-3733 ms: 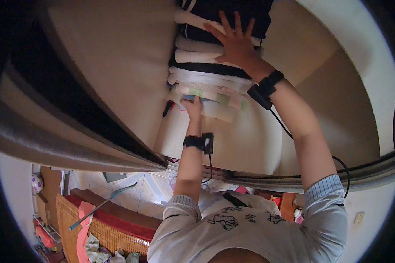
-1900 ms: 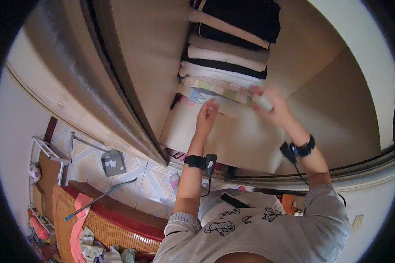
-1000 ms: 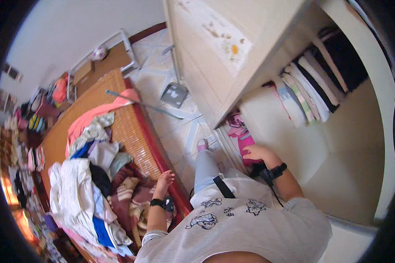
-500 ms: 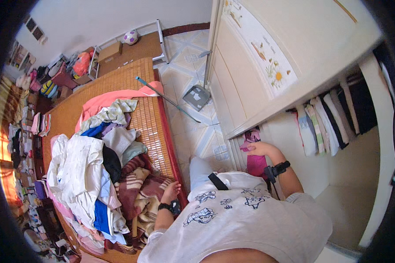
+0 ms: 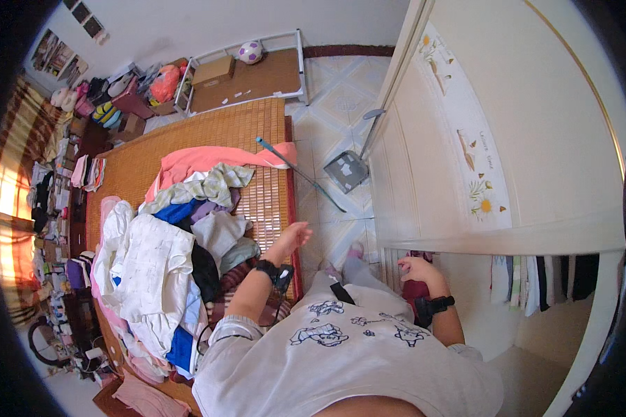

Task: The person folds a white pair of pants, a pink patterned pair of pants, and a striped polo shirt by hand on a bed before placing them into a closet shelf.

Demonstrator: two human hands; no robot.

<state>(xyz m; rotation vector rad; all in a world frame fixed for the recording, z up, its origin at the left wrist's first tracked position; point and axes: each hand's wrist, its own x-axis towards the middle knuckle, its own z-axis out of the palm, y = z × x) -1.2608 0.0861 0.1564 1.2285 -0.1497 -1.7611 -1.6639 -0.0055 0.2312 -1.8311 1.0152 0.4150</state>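
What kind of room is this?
Probably a bedroom: I see a wide, mat-topped tan bed, a heap of rumpled white and coloured clothes on it, and a cream wardrobe holding folded dark and white clothes.

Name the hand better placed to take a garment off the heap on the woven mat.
Left, probably: the left hand looks empty and is nearer the clothes heap, while the right hand is over by the wardrobe.

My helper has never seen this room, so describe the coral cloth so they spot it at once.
Find the mat-covered bed on the left. At the far end of its clothes heap, the coral cloth stretches rightward, a blue-green stick crossing its end. Its plain coral colour sets it apart from the patterned pale-green cloth alongside.
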